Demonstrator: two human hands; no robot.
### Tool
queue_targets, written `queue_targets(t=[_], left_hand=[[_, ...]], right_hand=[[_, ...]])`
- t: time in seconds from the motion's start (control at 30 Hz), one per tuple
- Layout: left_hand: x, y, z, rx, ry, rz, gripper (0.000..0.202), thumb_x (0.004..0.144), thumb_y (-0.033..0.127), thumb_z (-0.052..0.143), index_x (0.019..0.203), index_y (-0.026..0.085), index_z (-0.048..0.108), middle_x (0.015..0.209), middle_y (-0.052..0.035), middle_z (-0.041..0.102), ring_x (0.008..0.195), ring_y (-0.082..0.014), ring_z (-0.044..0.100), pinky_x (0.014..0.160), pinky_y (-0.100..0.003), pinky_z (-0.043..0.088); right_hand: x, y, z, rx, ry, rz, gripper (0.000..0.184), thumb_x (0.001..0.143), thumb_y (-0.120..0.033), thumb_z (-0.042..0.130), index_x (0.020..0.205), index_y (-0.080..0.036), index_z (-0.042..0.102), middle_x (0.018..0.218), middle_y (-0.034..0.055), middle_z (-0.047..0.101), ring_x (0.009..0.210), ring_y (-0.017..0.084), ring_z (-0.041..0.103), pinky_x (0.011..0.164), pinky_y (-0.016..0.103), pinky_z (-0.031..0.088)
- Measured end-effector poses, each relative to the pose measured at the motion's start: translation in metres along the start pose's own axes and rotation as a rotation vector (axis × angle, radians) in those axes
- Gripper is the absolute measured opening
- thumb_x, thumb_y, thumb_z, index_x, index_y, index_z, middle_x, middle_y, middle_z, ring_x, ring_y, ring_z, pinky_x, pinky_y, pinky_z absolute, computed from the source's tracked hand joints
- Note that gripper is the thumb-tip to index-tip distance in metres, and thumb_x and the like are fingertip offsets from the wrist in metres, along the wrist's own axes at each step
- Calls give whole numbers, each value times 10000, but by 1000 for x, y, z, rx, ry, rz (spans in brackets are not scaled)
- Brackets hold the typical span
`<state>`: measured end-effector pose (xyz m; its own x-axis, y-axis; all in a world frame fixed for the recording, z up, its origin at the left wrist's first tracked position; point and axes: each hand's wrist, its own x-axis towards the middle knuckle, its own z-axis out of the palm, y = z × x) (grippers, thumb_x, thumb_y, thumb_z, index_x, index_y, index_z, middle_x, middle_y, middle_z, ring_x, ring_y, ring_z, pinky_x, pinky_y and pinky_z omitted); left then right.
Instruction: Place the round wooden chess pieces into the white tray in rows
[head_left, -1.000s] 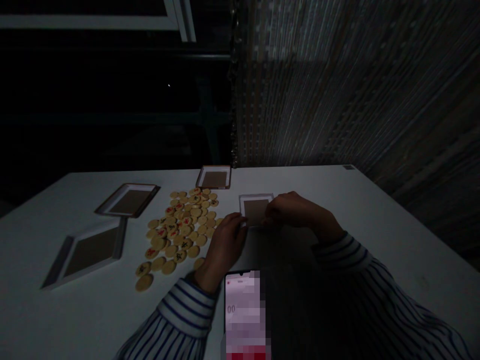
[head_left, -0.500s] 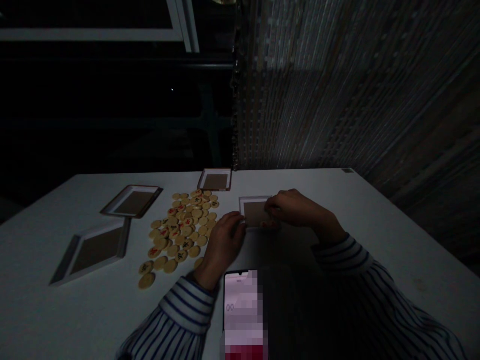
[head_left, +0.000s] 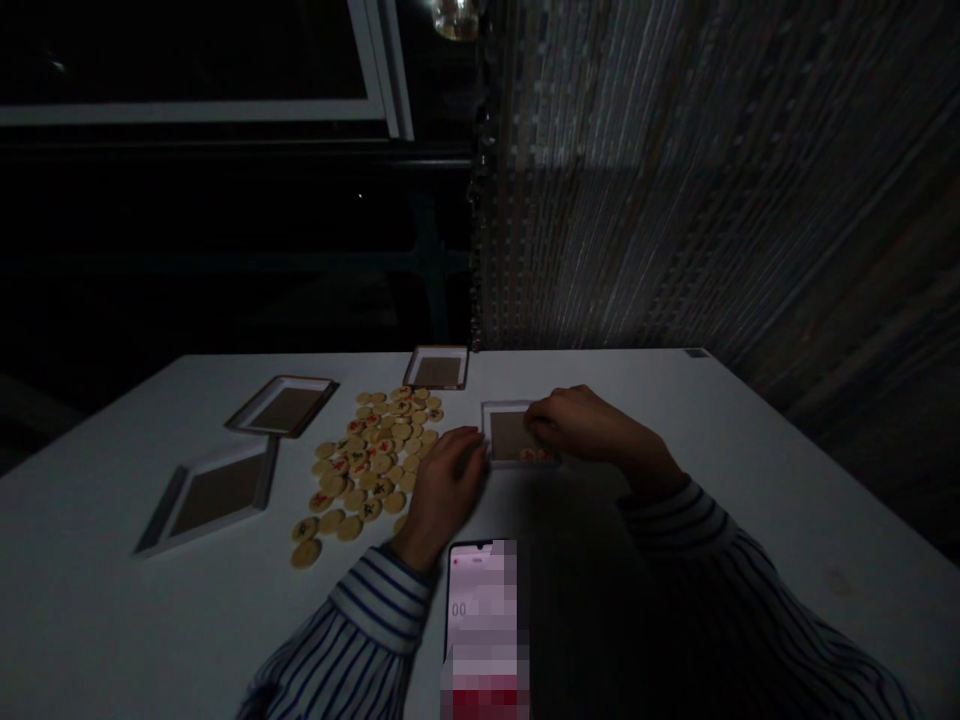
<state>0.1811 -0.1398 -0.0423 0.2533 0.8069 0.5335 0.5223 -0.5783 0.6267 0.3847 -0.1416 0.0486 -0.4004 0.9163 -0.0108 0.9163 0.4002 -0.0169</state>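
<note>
A shallow white box (head_left: 511,464) with a brown bottom lies on the table in front of me. My left hand (head_left: 448,485) grips its left edge between thumb and fingers. Over the box's right side, my right hand (head_left: 576,425) is closed with its fingertips pointing down inside. What it may hold is hidden. A few round Chinese chess pieces (head_left: 534,455) with red marks lie in the box's near right corner. Left of my left hand, many pale wooden Chinese chess pieces (head_left: 379,463) are spread in a loose pile, some with red or dark characters, others blank side up.
Two open shallow trays, one brown-rimmed (head_left: 241,428) and one white (head_left: 268,478), lie at the left. Another brown-rimmed tray (head_left: 466,368) sits at the table's far edge. A lit phone (head_left: 469,590) lies near me. Behind the table (head_left: 675,395) hangs a string curtain (head_left: 600,200).
The view has tilted up and shifted slightly left. My right fingers have moved a little left over the box, and the red-marked pieces in its corner show more clearly. My left hand stays at the edge.
</note>
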Motion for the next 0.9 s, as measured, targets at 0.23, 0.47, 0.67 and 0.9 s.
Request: queue_targets(t=[0.23,0.47,0.67,0.9], left_hand=[[-1,1,-2,-63,66,9,187,846,264,499,959,190,629,1020,-61,644,980,-160,586,903,-349,467],[1,-1,-3,-96,113,-23,196,834,290,511,940,186,640,1007,-60,653,974,-165,594,889,-351,476],[2,8,-16,-91,123,-52,202,830,301,524,949,186,641,1032,-68,651,997,-168,586,916,-355,461],[-3,17,-38,-70,146,-78,210,826,329,531,931,189,647,1020,-66,659,991,-184,595,920,-379,466]], right_hand=[[-2,-3,-3,7,23,-18,294,859,-248,383,910,-195,667,841,63,678,743,180,583,671,287,346],[-2,-5,-5,5,46,-29,302,863,-256,394,1001,-210,659,923,72,677,819,196,589,719,297,358],[-3,-10,-9,15,62,-35,313,866,-256,393,1045,-208,645,956,78,673,860,202,579,742,300,356],[-1,-15,-8,12,93,-87,310,869,-246,384,1037,-203,642,940,70,673,839,192,581,741,289,361]])
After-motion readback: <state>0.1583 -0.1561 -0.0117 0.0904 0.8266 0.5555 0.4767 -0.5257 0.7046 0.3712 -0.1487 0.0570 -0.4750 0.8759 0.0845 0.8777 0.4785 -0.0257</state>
